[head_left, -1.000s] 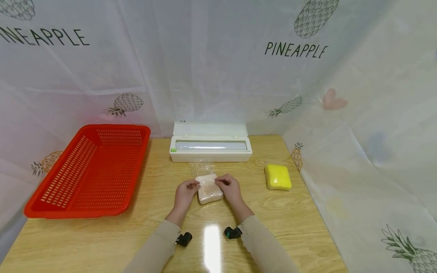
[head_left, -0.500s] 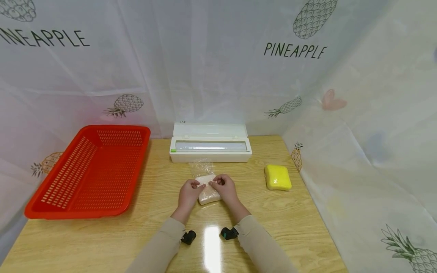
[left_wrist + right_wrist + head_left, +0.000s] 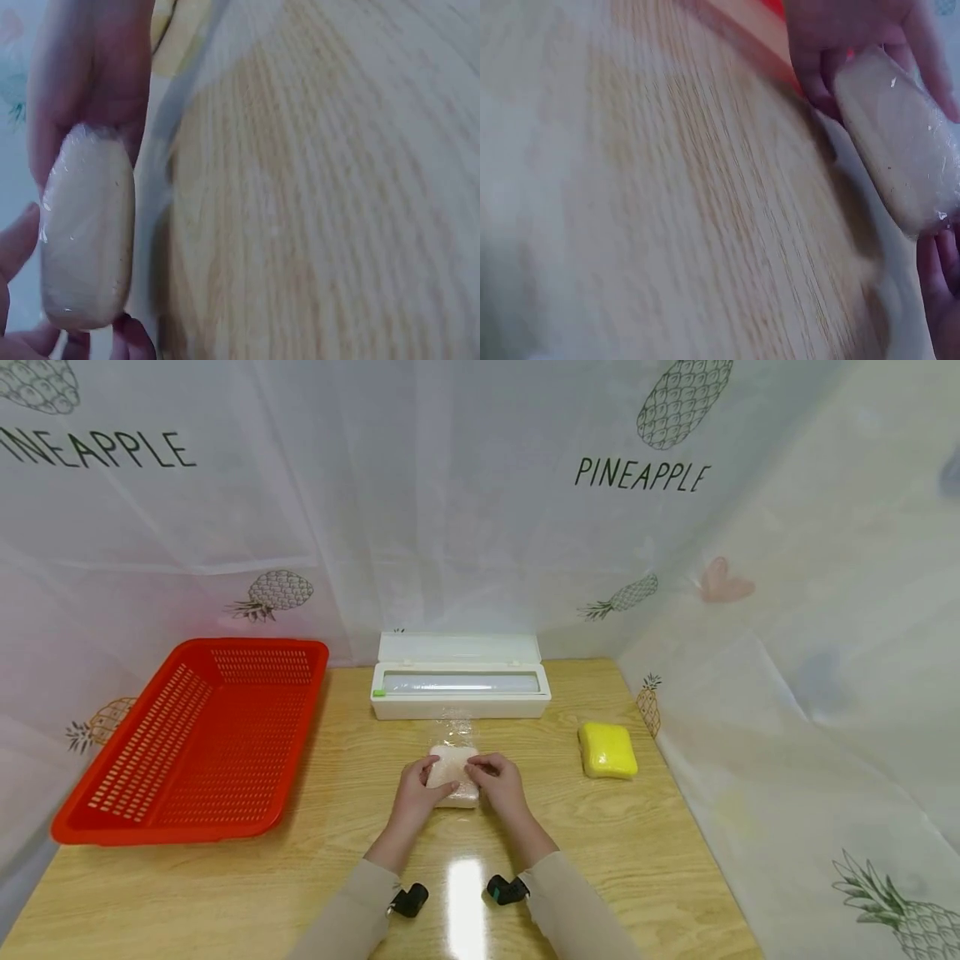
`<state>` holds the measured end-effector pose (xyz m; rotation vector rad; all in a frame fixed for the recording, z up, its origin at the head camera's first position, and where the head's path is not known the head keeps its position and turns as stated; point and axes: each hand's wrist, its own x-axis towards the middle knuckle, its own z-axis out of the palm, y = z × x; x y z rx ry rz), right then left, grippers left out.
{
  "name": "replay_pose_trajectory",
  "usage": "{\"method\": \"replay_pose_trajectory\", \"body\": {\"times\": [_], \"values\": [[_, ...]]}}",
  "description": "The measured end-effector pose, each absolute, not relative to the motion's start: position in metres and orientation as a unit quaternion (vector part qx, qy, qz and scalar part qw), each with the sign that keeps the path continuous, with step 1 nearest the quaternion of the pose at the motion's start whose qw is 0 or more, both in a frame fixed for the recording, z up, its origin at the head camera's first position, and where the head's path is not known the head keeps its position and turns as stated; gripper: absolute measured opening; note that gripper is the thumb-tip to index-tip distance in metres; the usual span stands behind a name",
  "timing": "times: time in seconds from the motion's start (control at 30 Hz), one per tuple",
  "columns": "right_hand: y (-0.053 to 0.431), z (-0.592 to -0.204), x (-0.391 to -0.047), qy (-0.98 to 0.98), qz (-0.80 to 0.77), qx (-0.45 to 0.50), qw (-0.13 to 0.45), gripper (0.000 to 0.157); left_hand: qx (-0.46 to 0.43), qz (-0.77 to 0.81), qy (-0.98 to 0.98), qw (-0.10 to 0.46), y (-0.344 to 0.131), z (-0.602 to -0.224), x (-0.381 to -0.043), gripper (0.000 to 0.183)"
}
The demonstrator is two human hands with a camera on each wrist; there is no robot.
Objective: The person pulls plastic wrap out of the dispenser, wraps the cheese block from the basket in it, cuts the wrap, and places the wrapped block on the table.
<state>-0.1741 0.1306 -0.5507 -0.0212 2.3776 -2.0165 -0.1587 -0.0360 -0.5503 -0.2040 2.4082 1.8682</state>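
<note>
A pale, rounded rectangular block wrapped in cling film sits between both hands at the middle of the table. My left hand holds its left side, thumb over the top and fingers curled at the edge. On the opposite side my right hand grips the block, its thumb on the film. A loose tail of cling film sticks out beyond the far edge. Both wrist views show the wrapped block edge-on, with fingers curled at its ends and underneath.
Behind the hands stands a white cling film dispenser, lid raised, with a roll inside. A red perforated plastic basket is on the left. A yellow film-wrapped block lies to the right. Pineapple-print curtains enclose the wooden table.
The left thumb has moved from the block's left edge onto its top. The right hand came inward, then shifted back slightly. The block has turned a little, and its film tail looks narrower.
</note>
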Motion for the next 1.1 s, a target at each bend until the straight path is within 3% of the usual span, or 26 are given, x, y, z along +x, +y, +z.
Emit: {"method": "replay_pose_trajectory", "body": {"times": [0.3,0.5,0.63,0.87,1.1], "values": [[0.139,-0.506,-0.143,0.766,-0.643,-0.017,0.027,0.021,-0.041,0.66,0.747,0.068,-0.059,-0.538,-0.16,0.051],[0.152,-0.488,-0.15,0.801,-0.585,-0.121,-0.031,0.019,-0.021,0.646,0.759,0.077,-0.067,-0.522,-0.161,0.035],[0.161,-0.49,-0.165,0.822,-0.53,-0.207,-0.031,0.021,0.034,0.63,0.77,0.098,-0.069,-0.517,-0.16,0.032],[0.161,-0.488,-0.177,0.847,-0.402,-0.347,0.008,0.03,0.128,0.602,0.774,0.146,-0.074,-0.506,-0.158,0.031],[0.159,-0.487,-0.177,0.847,-0.421,-0.304,0.114,0.026,0.212,0.563,0.782,0.164,-0.079,-0.499,-0.163,0.028]]}}
